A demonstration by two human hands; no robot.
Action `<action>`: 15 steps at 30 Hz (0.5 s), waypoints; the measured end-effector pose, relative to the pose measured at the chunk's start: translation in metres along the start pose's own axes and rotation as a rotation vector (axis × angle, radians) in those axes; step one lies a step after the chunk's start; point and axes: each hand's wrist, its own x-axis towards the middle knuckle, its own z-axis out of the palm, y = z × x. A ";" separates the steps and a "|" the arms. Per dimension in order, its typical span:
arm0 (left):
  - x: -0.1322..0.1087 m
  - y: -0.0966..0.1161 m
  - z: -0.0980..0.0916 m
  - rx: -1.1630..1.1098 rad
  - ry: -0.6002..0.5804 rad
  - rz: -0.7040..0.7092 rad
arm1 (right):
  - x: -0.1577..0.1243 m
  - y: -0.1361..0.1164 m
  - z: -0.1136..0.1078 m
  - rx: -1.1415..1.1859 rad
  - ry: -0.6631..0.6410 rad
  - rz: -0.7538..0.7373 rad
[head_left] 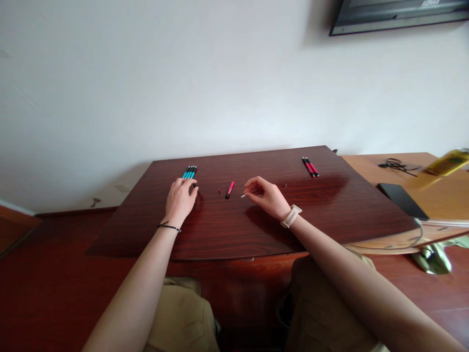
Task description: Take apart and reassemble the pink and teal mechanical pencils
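Observation:
My left hand (pixel 180 199) rests at the near end of a row of several teal pens (pixel 189 172) on the left of the dark wooden table. Its fingers are curled, and a small dark bit shows between thumb and forefinger; what it belongs to is hidden. My right hand (pixel 266 196) hovers over the table's middle, thumb and fingertips pinched on a small white piece (pixel 243 196). Between both hands lies a short pink-and-black pen part (pixel 229 189). A tiny red piece (pixel 219 190) is just left of it.
Two pink-and-black pens (pixel 310 166) lie at the table's (pixel 234 239) back right. A tiny bit (pixel 286 185) sits right of my right hand. On the lighter side desk are a black flat object (pixel 402 200), a coiled cable (pixel 397 165) and a yellow container (pixel 449 162).

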 end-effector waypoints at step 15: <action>-0.003 0.047 0.016 -0.952 -0.155 -0.166 | 0.000 0.003 -0.011 0.096 0.178 0.036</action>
